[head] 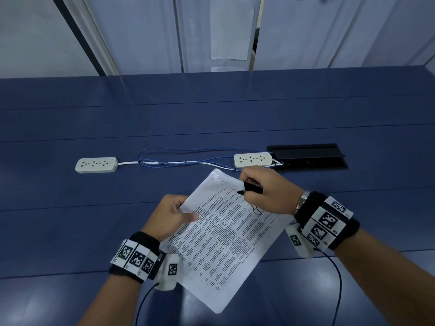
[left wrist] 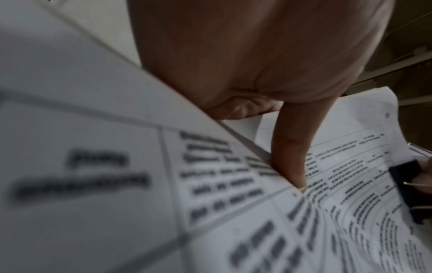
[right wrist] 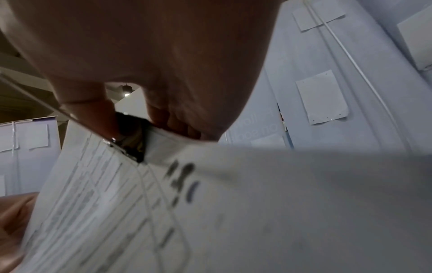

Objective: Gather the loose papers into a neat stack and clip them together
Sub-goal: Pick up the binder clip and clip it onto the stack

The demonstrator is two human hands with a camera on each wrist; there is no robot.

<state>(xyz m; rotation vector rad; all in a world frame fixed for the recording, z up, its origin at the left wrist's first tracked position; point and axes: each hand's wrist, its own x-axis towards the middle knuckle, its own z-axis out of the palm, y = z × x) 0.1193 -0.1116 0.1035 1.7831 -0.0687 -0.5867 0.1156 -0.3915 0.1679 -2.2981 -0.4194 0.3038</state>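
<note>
1. The papers (head: pixel 226 231) are held as one stack, raised at a tilt above the blue surface (head: pixel 70 189), with the printed table side facing up.
2. The left hand (head: pixel 174 215) is curled round the stack's left edge, the thumb pressed on the top sheet; this grip is best kept firm so that the sheets cannot fan while the clip goes on.
3. The right hand (head: pixel 266 191) is closed on a black binder clip (head: pixel 253 188) at the stack's far right edge, near the top corner.
4. In the right wrist view the clip (right wrist: pixel 131 140) is seen at the paper edge, between thumb and fingers. Whether every sheet lies inside its mouth cannot be told from these views.
5. The far corner looks slightly splayed, so the edges should be squared before the clip is let go.
6. The clip should be pushed fully home until the paper edge meets its spine, then the levers released slowly.
7. A risk is judged: a lower sheet may be missed or creased if the clip is seated askew.
</note>
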